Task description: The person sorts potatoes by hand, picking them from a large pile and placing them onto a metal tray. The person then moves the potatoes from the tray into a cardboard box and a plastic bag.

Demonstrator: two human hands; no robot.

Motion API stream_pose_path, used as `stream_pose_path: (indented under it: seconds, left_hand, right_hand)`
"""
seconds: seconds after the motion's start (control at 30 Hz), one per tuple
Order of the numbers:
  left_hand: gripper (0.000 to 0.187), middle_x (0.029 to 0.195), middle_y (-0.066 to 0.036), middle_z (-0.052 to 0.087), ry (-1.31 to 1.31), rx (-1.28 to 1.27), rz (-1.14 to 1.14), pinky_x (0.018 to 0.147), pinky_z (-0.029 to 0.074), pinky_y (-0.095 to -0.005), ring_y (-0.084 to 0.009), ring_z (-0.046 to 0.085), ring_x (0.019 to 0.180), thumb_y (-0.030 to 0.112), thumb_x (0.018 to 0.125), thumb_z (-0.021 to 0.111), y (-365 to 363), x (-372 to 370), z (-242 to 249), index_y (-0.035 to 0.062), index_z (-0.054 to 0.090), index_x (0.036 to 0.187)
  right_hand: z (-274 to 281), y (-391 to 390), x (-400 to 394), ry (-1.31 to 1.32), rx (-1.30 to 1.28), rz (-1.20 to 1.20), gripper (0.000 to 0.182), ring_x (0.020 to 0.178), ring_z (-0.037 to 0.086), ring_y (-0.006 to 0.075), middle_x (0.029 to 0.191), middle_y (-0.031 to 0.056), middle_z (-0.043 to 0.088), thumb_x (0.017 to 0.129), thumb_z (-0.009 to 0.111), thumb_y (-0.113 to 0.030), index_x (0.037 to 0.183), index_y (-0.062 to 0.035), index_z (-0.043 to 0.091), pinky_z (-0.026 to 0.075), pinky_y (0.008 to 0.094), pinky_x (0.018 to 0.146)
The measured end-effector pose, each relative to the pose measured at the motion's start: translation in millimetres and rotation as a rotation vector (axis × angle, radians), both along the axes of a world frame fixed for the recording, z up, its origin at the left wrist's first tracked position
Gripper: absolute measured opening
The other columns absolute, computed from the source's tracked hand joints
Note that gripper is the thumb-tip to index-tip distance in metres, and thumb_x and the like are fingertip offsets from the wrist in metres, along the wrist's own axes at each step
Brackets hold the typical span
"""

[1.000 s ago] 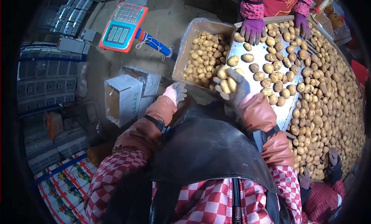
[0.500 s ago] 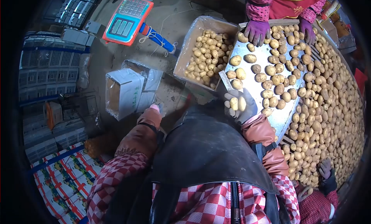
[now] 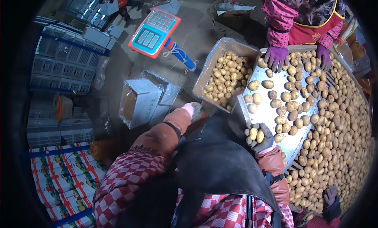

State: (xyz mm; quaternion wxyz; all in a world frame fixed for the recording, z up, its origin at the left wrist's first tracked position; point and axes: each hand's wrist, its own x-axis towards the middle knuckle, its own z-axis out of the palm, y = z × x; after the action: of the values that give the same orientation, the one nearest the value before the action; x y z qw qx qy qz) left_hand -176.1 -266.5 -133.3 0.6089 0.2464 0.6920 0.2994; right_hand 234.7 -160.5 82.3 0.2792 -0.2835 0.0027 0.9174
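My right hand [image 3: 265,140], in a dark grey glove, is palm up at the near edge of the metal sorting table [image 3: 260,75]. Its fingers curl round a pair of potatoes [image 3: 256,135]. My left hand [image 3: 194,107] shows a pink cuff and a pale glove, left of my dark apron, near the lined cardboard box [image 3: 204,70]. Its fingers are mostly hidden. Small potatoes [image 3: 230,76] fill much of that box. More potatoes [image 3: 290,106] lie scattered over the metal surface beside my right hand.
Opposite me, a person's purple-gloved hands [image 3: 277,58] rest on the table. Slats lead to a large potato heap [image 3: 334,137] at right, where another gloved hand [image 3: 330,195] reaches in. An electronic scale [image 3: 154,32], open cartons [image 3: 139,100] and stacked crates [image 3: 59,66] stand left.
The view has shifted, so most things sit lower and further right. My left hand has moved closer to the lined box. My right hand still holds the potatoes.
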Motion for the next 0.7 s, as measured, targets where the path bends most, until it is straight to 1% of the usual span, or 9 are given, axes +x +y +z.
stream_pose_path:
  seconds: [0.03, 0.07, 0.1, 0.13, 0.23, 0.33, 0.4, 0.53, 0.7]
  left_hand:
    - [0.025, 0.091, -0.001, 0.067, -0.454, -0.177, 0.419, 0.072, 0.047, -0.0343, -0.0181, 0.059, 0.081, 0.028, 0.099, 0.049, 34, 17, 28, 0.0146, 0.069, 0.104]
    - [0.03, 0.094, -0.002, 0.067, -0.299, -0.291, 0.419, 0.074, 0.047, -0.0339, -0.0182, 0.06, 0.083, 0.031, 0.1, 0.045, 62, 28, 51, 0.014, 0.069, 0.107]
    - [0.032, 0.1, -0.003, 0.068, -0.112, -0.291, 0.311, 0.074, 0.046, -0.0327, -0.018, 0.06, 0.087, 0.034, 0.1, 0.043, 86, 38, 71, 0.0181, 0.069, 0.11]
    - [0.032, 0.1, -0.003, 0.069, -0.072, -0.362, 0.281, 0.076, 0.048, -0.0329, -0.0193, 0.063, 0.088, 0.036, 0.1, 0.044, 103, 27, 12, 0.0191, 0.068, 0.112]
    - [0.03, 0.105, -0.006, 0.07, 0.319, -0.045, -0.472, 0.082, 0.051, -0.0408, -0.0254, 0.065, 0.093, 0.034, 0.097, 0.048, 160, 28, -28, 0.0145, 0.068, 0.109]
    - [0.031, 0.114, -0.011, 0.069, -0.105, -0.275, -0.023, 0.089, 0.051, -0.0437, -0.0332, 0.066, 0.102, 0.033, 0.095, 0.051, 194, 33, 10, 0.0139, 0.068, 0.112]
    - [0.029, 0.109, -0.014, 0.07, 0.661, -0.046, -0.765, 0.081, 0.052, -0.0424, -0.024, 0.066, 0.096, 0.025, 0.096, 0.053, 210, 29, 57, 0.0095, 0.068, 0.115]
    - [0.055, 0.152, -0.014, 0.04, 0.827, 0.061, -0.84, 0.115, 0.035, -0.0423, -0.0332, 0.039, 0.139, 0.035, 0.091, 0.062, 239, 17, 73, 0.0167, 0.05, 0.142]
    - [0.065, 0.157, -0.016, 0.029, 0.876, 0.271, -0.716, 0.117, 0.03, -0.0504, -0.0381, 0.024, 0.146, 0.036, 0.088, 0.067, 299, 32, 40, 0.0187, 0.042, 0.146]
  right_hand:
    - [2, 0, -1, -0.008, -0.023, 0.009, 0.041, 0.095, 0.066, 0.0323, 0.115, 0.0188, 0.064, 0.095, 0.062, -0.034, 0.114, 0.0028, 0.06, 0.059, 0.039, 0.065]
    - [2, 0, -3, 0.01, -0.041, 0.01, 0.042, 0.095, 0.065, 0.0323, 0.115, 0.0185, 0.063, 0.095, 0.063, -0.033, 0.115, 0.0034, 0.059, 0.059, 0.0392, 0.066]
    - [-2, 0, -4, -0.042, -0.045, 0.002, 0.04, 0.097, 0.065, 0.033, 0.116, 0.0185, 0.063, 0.094, 0.063, -0.031, 0.115, 0.003, 0.06, 0.06, 0.0406, 0.067]
    - [-8, 1, -7, -0.026, -0.031, -0.025, 0.039, 0.097, 0.065, 0.0334, 0.116, 0.0185, 0.063, 0.094, 0.063, -0.03, 0.115, 0.0026, 0.06, 0.06, 0.0412, 0.067]
    - [-1, 8, -31, 0.016, -0.019, -0.092, 0.037, 0.1, 0.065, 0.0342, 0.117, 0.0185, 0.064, 0.093, 0.064, -0.028, 0.116, 0.001, 0.061, 0.06, 0.0432, 0.07]
    - [2, 13, -57, -0.072, -0.077, -0.147, 0.037, 0.103, 0.064, 0.0337, 0.122, 0.0178, 0.063, 0.094, 0.063, -0.028, 0.119, -0.0003, 0.061, 0.06, 0.045, 0.076]
    - [0, 15, -76, -0.13, -0.127, -0.162, 0.038, 0.104, 0.064, 0.0332, 0.123, 0.0175, 0.062, 0.095, 0.062, -0.029, 0.12, -0.0004, 0.06, 0.059, 0.045, 0.076]
    - [0, 3, -102, -0.206, -0.153, -0.171, 0.04, 0.108, 0.063, 0.0319, 0.123, 0.0163, 0.062, 0.097, 0.06, -0.032, 0.123, -0.0018, 0.058, 0.057, 0.0447, 0.08]
    - [-14, -24, -112, -0.179, -0.238, -0.263, 0.038, 0.108, 0.063, 0.0321, 0.124, 0.0173, 0.062, 0.098, 0.06, -0.031, 0.123, -0.0037, 0.058, 0.057, 0.0427, 0.079]
